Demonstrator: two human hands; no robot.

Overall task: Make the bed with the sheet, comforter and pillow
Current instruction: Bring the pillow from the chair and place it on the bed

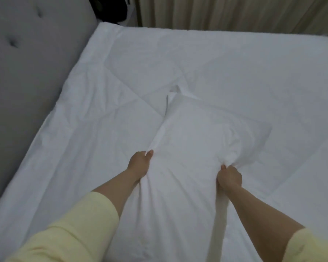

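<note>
Now the pillow (195,148) lies on the spread white comforter (235,76), about mid-bed and well clear of the grey headboard (27,63). Its long axis runs from the person outward, its far corner pointing toward the curtain (235,12) side, so the headboard lies off to the pillow's left. Both hands are at its near half: the left hand (140,163) pinches a gather of fabric at the pillow's left edge, the right hand (229,176) is clenched on a bunch at its right edge. Of the two, the left is nearer the headboard, so I judge that a swing toward that end would pivot around it. The pillow looks soft and plump, its white case puckered into radiating creases at each grip and loose along the near end, where it merges with the bedding.
</note>
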